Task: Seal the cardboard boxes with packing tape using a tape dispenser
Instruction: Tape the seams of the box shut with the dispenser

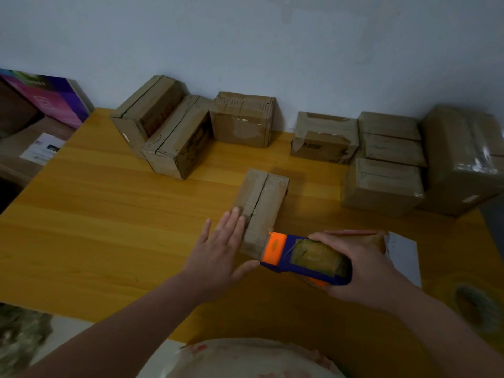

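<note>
One box, left hand straight-fingered at its edge, right hand, fingers round tape dispenser.

A plain, pale blue-grey wall fills the upper half and meets the far edge of a wooden table with a warm yellow-orange plank grain. The light is dim and flat, and the shadows are soft. Left of the table and lower down lies a brown surface bearing a white printed sheet. Behind it, a purple and pink carton stands by the wall. Pale floor shows below the table's near edge, and a blurred greenish patch there may be a mat.
</note>
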`<action>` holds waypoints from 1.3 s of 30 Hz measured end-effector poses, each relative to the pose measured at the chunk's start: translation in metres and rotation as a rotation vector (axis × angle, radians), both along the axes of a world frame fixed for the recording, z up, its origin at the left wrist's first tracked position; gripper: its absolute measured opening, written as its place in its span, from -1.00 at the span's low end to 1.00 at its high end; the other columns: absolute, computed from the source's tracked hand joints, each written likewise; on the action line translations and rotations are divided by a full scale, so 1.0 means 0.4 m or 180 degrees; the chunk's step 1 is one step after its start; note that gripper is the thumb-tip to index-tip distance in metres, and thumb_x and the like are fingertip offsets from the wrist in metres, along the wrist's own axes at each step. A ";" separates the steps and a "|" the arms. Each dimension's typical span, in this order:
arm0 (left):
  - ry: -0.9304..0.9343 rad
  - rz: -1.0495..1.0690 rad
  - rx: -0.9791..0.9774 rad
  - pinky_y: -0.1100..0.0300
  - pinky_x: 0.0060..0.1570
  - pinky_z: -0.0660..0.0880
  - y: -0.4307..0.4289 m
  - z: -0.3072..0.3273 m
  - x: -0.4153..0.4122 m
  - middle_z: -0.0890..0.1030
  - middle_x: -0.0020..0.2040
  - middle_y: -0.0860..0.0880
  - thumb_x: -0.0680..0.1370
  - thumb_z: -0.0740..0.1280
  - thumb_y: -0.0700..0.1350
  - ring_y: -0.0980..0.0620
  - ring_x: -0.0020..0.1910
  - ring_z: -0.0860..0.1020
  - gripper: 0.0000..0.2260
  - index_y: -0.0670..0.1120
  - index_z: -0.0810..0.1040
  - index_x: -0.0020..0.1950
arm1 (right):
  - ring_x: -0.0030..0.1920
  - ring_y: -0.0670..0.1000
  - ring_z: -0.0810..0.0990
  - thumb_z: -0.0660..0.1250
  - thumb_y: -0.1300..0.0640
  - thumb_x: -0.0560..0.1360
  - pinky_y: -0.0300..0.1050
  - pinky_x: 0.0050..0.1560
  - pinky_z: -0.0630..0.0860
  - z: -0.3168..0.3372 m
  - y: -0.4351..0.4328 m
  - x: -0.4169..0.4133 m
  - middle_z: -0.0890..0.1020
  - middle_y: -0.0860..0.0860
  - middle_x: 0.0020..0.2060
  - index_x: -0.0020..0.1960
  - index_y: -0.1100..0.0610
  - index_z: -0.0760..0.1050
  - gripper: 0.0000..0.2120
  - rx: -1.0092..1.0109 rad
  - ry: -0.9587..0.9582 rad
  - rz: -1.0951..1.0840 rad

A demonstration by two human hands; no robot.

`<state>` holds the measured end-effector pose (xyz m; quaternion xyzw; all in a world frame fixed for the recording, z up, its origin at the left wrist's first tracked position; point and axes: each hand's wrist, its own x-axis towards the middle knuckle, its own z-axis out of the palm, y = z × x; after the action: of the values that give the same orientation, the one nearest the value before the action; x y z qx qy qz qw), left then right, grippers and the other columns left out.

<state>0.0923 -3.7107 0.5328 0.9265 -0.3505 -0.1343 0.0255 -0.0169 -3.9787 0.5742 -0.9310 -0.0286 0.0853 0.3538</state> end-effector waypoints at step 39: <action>-0.0052 -0.0985 -0.0139 0.20 0.34 -0.51 -0.021 -0.001 0.040 -0.41 0.50 0.08 0.45 -0.16 0.49 0.15 0.45 -0.42 -0.21 0.11 -0.37 0.51 | -0.32 -0.09 0.63 0.51 0.11 0.27 -0.31 -0.42 0.50 -0.004 0.019 0.098 0.59 -0.12 -0.16 0.31 -0.30 0.36 -0.30 -0.0024 0.0997 -0.0183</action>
<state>0.1083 -3.7191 0.5324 0.8618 -0.4921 -0.1215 0.0218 0.0223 -3.9710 0.5725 -0.9080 0.0539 0.2194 0.3528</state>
